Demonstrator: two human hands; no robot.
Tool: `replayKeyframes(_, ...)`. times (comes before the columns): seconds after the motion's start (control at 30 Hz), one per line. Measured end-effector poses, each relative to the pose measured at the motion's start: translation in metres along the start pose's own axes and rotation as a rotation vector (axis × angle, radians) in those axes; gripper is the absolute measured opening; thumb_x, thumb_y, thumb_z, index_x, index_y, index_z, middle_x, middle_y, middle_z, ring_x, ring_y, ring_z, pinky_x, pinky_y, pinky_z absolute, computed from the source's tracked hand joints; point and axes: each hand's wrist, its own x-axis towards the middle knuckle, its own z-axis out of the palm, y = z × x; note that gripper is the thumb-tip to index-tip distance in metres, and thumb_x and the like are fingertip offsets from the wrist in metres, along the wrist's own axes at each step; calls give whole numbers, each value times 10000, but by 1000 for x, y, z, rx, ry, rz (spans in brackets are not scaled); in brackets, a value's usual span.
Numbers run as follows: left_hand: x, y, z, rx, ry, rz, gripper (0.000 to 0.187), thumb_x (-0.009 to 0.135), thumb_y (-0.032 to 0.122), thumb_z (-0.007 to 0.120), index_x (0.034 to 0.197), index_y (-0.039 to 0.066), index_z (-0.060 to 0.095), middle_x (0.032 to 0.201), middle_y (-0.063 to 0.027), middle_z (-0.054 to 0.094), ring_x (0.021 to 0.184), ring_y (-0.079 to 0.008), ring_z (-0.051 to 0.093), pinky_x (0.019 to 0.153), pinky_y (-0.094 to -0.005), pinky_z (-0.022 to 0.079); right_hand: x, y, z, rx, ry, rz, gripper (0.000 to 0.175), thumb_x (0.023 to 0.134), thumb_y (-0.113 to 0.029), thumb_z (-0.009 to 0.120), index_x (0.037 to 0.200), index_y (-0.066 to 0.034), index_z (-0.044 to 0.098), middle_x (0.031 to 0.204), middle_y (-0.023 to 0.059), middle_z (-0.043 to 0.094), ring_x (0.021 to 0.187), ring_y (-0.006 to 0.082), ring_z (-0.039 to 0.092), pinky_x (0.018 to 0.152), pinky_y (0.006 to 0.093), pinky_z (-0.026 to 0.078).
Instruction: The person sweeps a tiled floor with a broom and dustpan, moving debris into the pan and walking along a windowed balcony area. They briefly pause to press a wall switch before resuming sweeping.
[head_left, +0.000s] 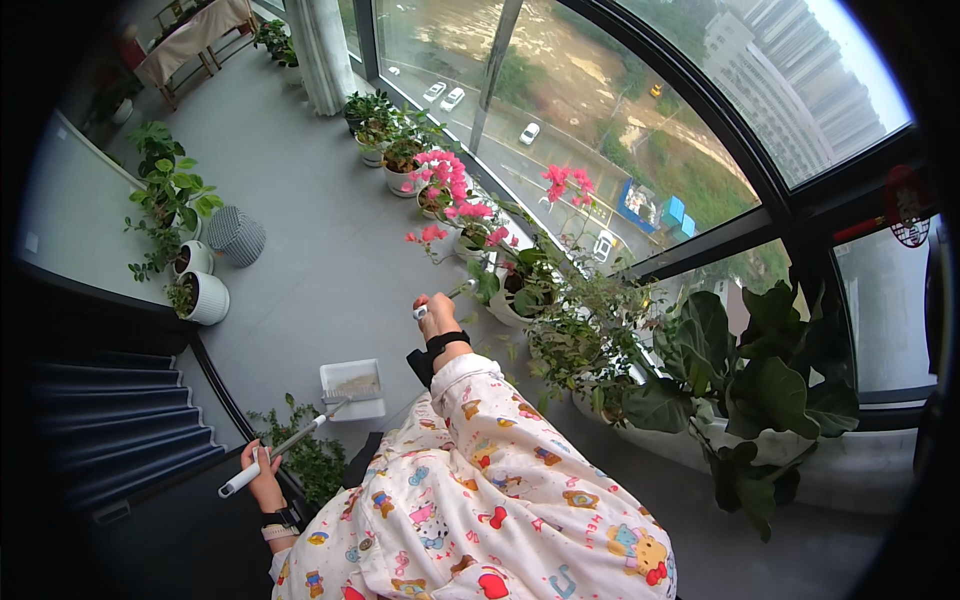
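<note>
My left hand (261, 472) grips the white end of a long-handled dustpan's grey pole (300, 439). At the pole's far end the white dustpan (360, 409) rests on the grey floor, with some light brown debris in it. My right hand (441, 313), held out ahead of me, is closed around a white-ended stick (420, 312). The stick's thin shaft (460, 288) runs toward the potted plants by the window. Its far end is hidden among the leaves and pots, so I cannot tell what is on it.
Potted plants line the window, among them pink bougainvillea (442, 174) and a large fiddle-leaf fig (772, 390). A leafy plant (311, 450) stands beside the dustpan. On the left are white pots (208, 298) and a grey woven stool (237, 235). A curtain (321, 60) hangs farther off.
</note>
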Motion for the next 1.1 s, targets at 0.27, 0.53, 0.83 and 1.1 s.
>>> replayKeyframes(0.27,3,-19,-10,-47,22,8,231,939,186,538,1150,92,526,1016,-31,557,930,-117,561,715,-246,508,40,55,-56,-206,2,131,122,901,-90,320,920,7,390,712,138,470,494,216,454,422,332,430)
replayKeyframes(0.53,21,-55,-30,-67,-18,20,232,928,166,546,1147,90,534,1034,-48,557,928,-132,565,742,-263,501,-82,30,-219,-910,-203,225,155,883,-95,350,861,19,453,682,109,498,466,184,452,386,320,357)
replayKeyframes(0.83,36,-80,-46,-62,-32,25,236,917,154,563,1139,74,558,1047,-80,573,921,-159,580,722,-288,523,-186,-16,-289,-1132,-186,-41,152,919,-133,438,958,-5,509,744,80,534,405,105,413,329,269,336)
replayKeyframes(1.1,39,-74,-56,-40,-68,42,234,921,170,565,1137,80,555,1047,-67,566,912,-147,568,711,-284,520,-129,-5,-236,-990,-198,-177,211,943,-189,387,863,-16,477,668,51,479,428,113,394,365,263,361)
